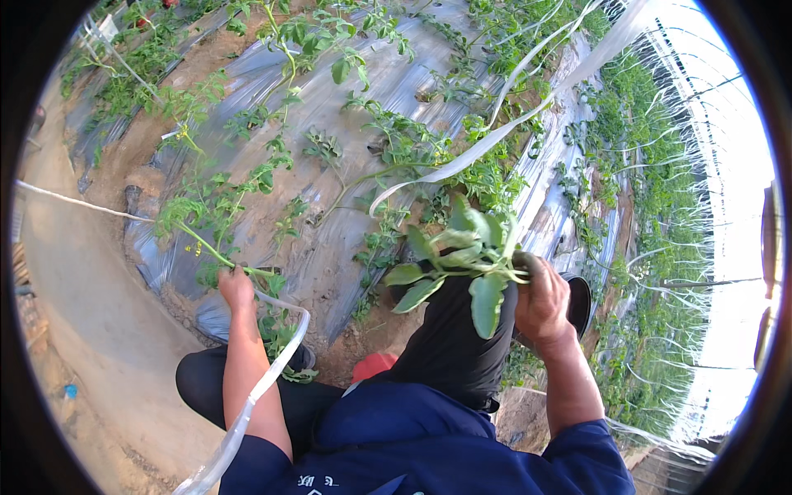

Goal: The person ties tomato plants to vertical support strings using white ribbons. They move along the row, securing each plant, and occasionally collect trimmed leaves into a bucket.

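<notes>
My left hand is closed around the green stem of a tomato plant, whose small yellow flowers show just above the fingers. A white plastic strip curves from beside that hand down across my left forearm. In my right hand, over my right knee, is a bunch of broad-leaved green shoots, gripped at the stem ends; its upper leaves are blurred. Another white strip hangs from above, its lower end loose beyond the bunch.
Silvery plastic mulch film covers the soil around several tomato plants. Beside my right hand is a black bucket. A red object lies between my legs. A white cord crosses the bare path at left. Rows with hanging strips run along the right.
</notes>
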`<state>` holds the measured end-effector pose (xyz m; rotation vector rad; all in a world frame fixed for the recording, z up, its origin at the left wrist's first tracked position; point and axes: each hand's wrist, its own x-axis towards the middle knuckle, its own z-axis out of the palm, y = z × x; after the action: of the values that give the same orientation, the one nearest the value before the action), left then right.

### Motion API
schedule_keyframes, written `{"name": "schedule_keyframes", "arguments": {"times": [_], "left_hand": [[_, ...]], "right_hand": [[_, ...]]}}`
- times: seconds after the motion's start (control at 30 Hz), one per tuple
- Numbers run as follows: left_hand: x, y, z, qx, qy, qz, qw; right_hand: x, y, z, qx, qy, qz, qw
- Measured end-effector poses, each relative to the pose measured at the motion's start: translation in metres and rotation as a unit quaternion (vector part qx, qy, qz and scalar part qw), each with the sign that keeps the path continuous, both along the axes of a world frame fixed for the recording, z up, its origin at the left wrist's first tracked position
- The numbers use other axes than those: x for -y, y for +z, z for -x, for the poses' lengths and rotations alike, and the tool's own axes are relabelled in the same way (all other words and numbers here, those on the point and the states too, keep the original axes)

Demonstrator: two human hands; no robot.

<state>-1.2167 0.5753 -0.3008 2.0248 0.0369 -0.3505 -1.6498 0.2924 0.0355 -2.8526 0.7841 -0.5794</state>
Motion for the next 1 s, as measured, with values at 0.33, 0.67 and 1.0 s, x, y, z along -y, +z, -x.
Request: {"name": "schedule_keyframes", "arguments": {"times": [0.33, 0.67, 1.0], "left_hand": [[0.002, 0.008, 0.037, -0.105, -0.041, 0.046, 0.993], [-0.045, 0.021, 0.023, -0.119, -0.018, 0.068, 0.990], [-0.044, 0.053, 0.054, -0.147, -0.010, 0.119, 0.982]], "right_hand": [[0.011, -0.094, 0.425, -0.216, -0.588, -0.006, 0.780], [0.045, -0.015, 0.023, -0.065, -0.282, -0.090, 0.953], [-0.155, -0.415, -0.132, -0.509, 0.120, -0.306, 0.795]]}}
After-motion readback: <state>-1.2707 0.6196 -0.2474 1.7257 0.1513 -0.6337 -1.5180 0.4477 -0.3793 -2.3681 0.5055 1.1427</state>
